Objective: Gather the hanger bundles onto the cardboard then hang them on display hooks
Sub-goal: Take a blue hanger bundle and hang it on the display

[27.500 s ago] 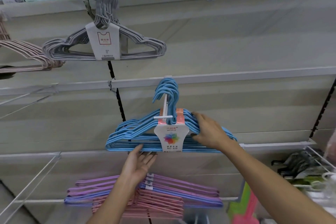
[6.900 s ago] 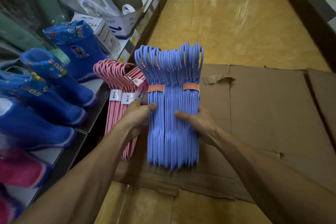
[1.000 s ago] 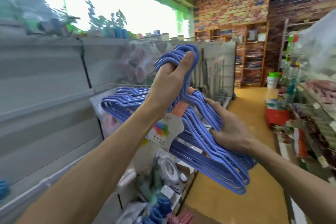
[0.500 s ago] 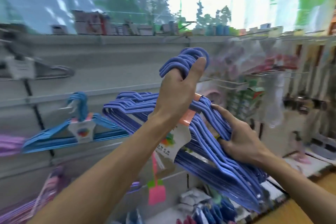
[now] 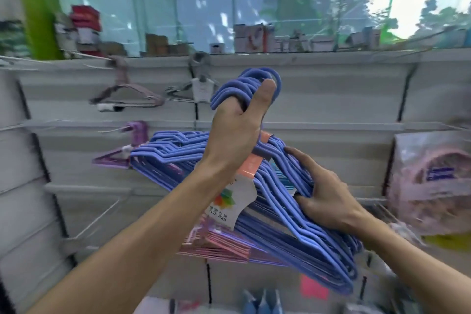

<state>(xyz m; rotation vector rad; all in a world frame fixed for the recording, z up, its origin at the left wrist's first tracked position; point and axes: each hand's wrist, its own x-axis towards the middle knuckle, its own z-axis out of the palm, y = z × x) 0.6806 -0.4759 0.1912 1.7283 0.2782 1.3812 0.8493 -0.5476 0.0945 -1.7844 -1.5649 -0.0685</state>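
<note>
I hold a bundle of periwinkle-blue hangers (image 5: 288,214) in front of a white slat display wall (image 5: 331,99). My left hand (image 5: 237,130) grips the bundle at its neck, thumb up against the cluster of hook ends (image 5: 252,84). My right hand (image 5: 323,194) clasps the bundle's right shoulder from the side. An orange band and a white label card (image 5: 234,196) hang from the neck, upside down. The cardboard is out of view.
On the wall hang a grey hanger bundle (image 5: 196,89), a pinkish one (image 5: 127,94), a purple one (image 5: 119,155) and pink ones (image 5: 219,245) low down. Bare wire hooks (image 5: 96,219) jut out at the left. A bagged pink item (image 5: 433,181) hangs at the right.
The view has swung left along the wall, bringing the grey and purple bundles into sight. Both hands keep the same grip on the blue bundle, held at about the same height.
</note>
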